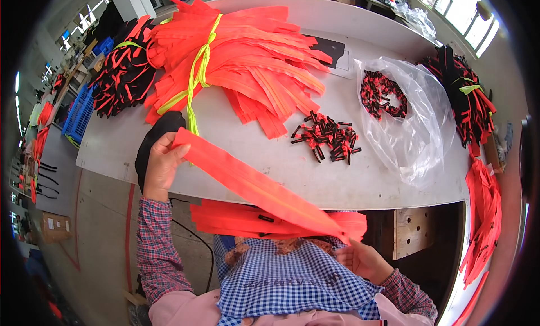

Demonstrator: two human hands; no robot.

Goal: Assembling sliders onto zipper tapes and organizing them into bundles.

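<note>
A long orange-red zipper tape (253,185) stretches slantwise between my hands, above the near edge of the table. At its upper left end, my left hand (160,165) pinches it between thumb and fingers. My right hand (364,262) is closed at the lower right end, its fingertips partly hidden. More zipper tapes (211,218) lie across my lap under the stretched one, with small black pieces on them. On the table, a pile of small black-and-red zipper sliders (332,137) lies beyond the tape. Something black (154,140) sits on the table edge behind my left hand.
A large bundle of orange-red tapes (253,50), tied with yellow cord (197,78), covers the back of the white table (242,168). A clear plastic bag (413,140) holds more sliders. Black-and-red bundles stand left (124,78) and right (458,84); orange-red tapes (482,208) hang at right.
</note>
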